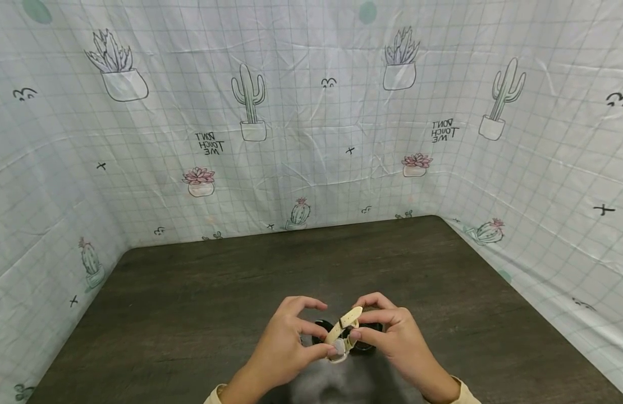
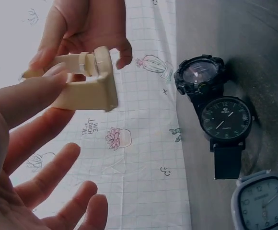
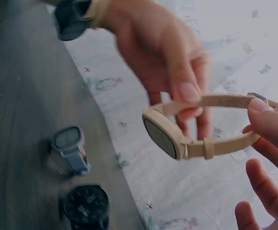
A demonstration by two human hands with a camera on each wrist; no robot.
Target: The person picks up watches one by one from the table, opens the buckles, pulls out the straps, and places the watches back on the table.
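The left hand (image 1: 286, 342) came in from the left, fingers (image 3: 187, 88) pinching the beige watch (image 1: 343, 331) at its strap, just above the dark counter (image 1: 190, 314). The watch hung in the air between both hands, its band looped into a ring and its square face (image 3: 160, 139) turned outward. On the right, the right hand (image 1: 392, 334) pinched the other side of the strap with thumb and fingertips. Below lay two black round watches (image 2: 211, 103) and a pale blue square watch (image 2: 261, 201), close together on the counter.
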